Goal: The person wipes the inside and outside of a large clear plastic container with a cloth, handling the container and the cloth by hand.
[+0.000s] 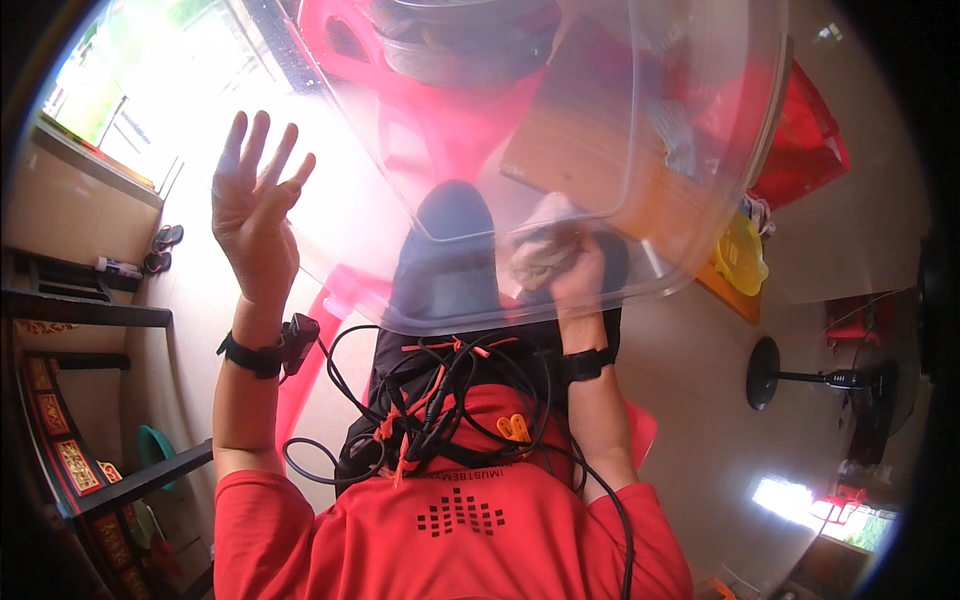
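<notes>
A large clear plastic bin (pixel 555 306) is tilted up over my thighs, its near edge close to my lap. Through its wall I see my right hand (pixel 583 274), closed around a crumpled greyish cloth (pixel 541 244). Whether that hand is inside the bin or behind it, I cannot tell. My left hand (pixel 259 199) is raised to the left of the bin, palm showing and fingers spread, holding nothing. It appears apart from the plastic.
Black cables (pixel 442 397) lie tangled across my lap. Seen through the bin are a pink plastic chair (pixel 450 112) bearing stacked metal bowls (pixel 465 45) and a wooden board (pixel 585 165). A yellow plastic item (pixel 741 253) lies to the right, near a standing fan (pixel 840 379).
</notes>
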{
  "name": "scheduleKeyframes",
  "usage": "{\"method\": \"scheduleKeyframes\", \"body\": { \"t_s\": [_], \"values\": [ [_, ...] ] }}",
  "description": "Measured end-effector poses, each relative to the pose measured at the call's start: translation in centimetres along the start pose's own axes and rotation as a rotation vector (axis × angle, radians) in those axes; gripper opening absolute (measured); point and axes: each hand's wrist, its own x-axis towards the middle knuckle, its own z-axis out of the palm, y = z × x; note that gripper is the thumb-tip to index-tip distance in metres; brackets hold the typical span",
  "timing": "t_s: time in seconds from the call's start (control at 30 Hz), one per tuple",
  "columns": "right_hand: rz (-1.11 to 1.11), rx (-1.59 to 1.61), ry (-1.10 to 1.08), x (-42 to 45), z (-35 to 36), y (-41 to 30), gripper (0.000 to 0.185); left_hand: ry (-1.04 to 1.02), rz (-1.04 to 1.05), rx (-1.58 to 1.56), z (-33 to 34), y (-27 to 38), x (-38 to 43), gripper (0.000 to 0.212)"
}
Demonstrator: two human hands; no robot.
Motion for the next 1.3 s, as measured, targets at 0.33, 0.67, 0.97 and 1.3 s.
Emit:
{"method": "scheduleKeyframes", "body": {
  "t_s": [0.33, 0.67, 0.97, 1.3],
  "values": [
    [-0.137, 0.018, -0.362, 0.1, -0.5, -3.6, 0.033, 0.045, -0.010, -0.022, -0.4, -0.4, 0.1, 0.067],
    [-0.026, -0.355, -0.366, -2.8, 1.5, 0.7, 0.033, 0.004, -0.004, -0.023, -0.5, 0.6, 1.0, 0.067],
    [-0.020, 0.015, -0.287, -1.2, 1.0, -2.6, 0.046, 0.043, -0.053, -0.011, -0.8, 1.4, 2.2, 0.066],
    [0.177, 0.308, -0.505, -0.2, 2.0, -8.5, 0.034, 0.062, -0.030, 0.043, -1.5, 0.7, 1.8, 0.066]
  ]
}}
